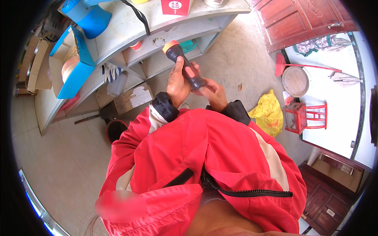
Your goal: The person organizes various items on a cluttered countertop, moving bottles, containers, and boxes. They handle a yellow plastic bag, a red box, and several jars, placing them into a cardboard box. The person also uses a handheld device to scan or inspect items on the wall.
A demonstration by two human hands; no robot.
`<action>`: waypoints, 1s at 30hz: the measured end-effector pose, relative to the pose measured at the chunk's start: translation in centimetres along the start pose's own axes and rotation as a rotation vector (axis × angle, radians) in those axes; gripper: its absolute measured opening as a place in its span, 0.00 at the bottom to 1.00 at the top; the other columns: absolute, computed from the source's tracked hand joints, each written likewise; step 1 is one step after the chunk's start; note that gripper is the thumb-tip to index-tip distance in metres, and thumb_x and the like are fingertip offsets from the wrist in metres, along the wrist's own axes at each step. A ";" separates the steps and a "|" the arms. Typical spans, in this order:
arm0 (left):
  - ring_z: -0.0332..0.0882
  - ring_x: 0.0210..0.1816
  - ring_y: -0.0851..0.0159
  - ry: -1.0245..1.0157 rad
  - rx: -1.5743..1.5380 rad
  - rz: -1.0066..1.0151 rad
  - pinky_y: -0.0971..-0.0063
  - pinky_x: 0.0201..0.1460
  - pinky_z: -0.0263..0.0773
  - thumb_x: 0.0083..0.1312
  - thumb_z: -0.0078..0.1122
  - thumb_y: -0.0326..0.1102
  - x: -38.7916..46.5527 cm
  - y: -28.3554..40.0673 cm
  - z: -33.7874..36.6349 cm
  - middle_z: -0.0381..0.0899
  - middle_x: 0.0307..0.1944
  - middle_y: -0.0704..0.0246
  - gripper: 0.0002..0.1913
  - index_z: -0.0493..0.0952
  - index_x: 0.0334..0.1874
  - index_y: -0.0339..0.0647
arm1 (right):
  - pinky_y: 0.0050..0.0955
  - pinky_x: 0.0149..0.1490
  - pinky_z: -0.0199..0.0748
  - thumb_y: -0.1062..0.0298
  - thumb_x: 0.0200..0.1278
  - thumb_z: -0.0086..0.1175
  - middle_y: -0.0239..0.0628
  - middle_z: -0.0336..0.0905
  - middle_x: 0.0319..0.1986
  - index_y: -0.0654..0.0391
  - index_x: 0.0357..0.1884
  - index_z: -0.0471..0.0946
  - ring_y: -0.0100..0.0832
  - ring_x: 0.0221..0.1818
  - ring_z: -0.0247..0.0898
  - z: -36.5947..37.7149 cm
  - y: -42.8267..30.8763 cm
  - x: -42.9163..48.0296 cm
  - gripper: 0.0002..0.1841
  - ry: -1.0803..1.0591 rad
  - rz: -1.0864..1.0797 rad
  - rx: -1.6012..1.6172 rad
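Note:
A black flashlight [193, 80] with an orange head and an orange switch is held up in front of my chest. It tilts, with its head away from me and to the left. My left hand [178, 86] wraps around its body, thumb lying along the neck below the head. At the tail end, my right hand [217, 93] has its thumb and fingers against the flashlight. The fingers beneath the body are partly hidden. Black cuffs of a red jacket [174, 141] show behind both hands.
A shelved counter [127, 41] curves across the far left, bearing a blue box [79, 73] and a red box [175, 7]. Work gloves [111, 72] hang below. To the right are a yellow plastic bag [268, 113], a red stool [307, 116], a broom [280, 65] and a wooden door [304, 22].

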State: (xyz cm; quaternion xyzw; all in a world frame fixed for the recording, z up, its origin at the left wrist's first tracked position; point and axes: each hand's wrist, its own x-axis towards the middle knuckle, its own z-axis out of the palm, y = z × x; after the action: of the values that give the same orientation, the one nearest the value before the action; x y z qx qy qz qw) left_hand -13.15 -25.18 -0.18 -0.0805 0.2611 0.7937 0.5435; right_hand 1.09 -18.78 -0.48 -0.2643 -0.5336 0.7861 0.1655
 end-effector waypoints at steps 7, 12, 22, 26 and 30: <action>0.74 0.43 0.59 -0.159 -0.040 -0.080 0.65 0.50 0.72 0.73 0.45 0.51 -0.8 1.2 0.2 0.75 0.41 0.61 0.21 0.67 0.48 0.35 | 0.30 0.47 0.75 0.63 0.66 0.53 0.42 0.77 0.48 0.68 0.62 0.65 0.35 0.46 0.79 -0.5 -1.7 -0.6 0.27 -0.110 0.060 -0.049; 0.74 0.46 0.57 -0.152 -0.158 -0.167 0.63 0.54 0.72 0.74 0.43 0.49 -0.4 1.3 -1.0 0.75 0.44 0.59 0.22 0.66 0.52 0.33 | 0.29 0.45 0.75 0.61 0.68 0.51 0.42 0.78 0.46 0.66 0.62 0.66 0.35 0.43 0.79 -0.6 -1.5 -0.7 0.26 -0.097 0.057 -0.078; 0.73 0.55 0.56 -0.321 -0.101 -0.140 0.59 0.61 0.68 0.74 0.45 0.43 -1.3 1.6 -1.1 0.73 0.53 0.57 0.20 0.62 0.59 0.33 | 0.27 0.40 0.74 0.62 0.68 0.51 0.41 0.79 0.46 0.63 0.55 0.73 0.31 0.40 0.78 -1.4 -0.7 -0.3 0.19 0.033 -0.038 -0.009; 0.70 0.60 0.57 -0.307 0.115 0.046 0.59 0.63 0.66 0.71 0.51 0.36 -2.6 2.1 -0.6 0.71 0.57 0.57 0.20 0.63 0.62 0.38 | 0.28 0.45 0.74 0.62 0.68 0.52 0.41 0.78 0.49 0.64 0.55 0.73 0.29 0.47 0.75 -0.8 -1.1 0.3 0.19 0.081 -0.073 -0.113; 0.75 0.55 0.63 -0.215 0.419 0.223 0.65 0.58 0.70 0.68 0.56 0.33 -3.5 2.8 -0.9 0.76 0.52 0.61 0.18 0.68 0.58 0.40 | 0.30 0.55 0.71 0.65 0.68 0.53 0.42 0.77 0.52 0.65 0.56 0.72 0.30 0.54 0.72 0.7 -0.6 1.5 0.19 0.016 -0.189 -0.209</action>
State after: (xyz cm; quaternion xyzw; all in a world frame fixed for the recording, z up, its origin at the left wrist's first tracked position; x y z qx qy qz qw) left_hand -14.46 -29.30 1.44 0.1478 0.3681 0.7813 0.4820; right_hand -0.61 -18.26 -0.05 -0.2347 -0.6339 0.7050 0.2147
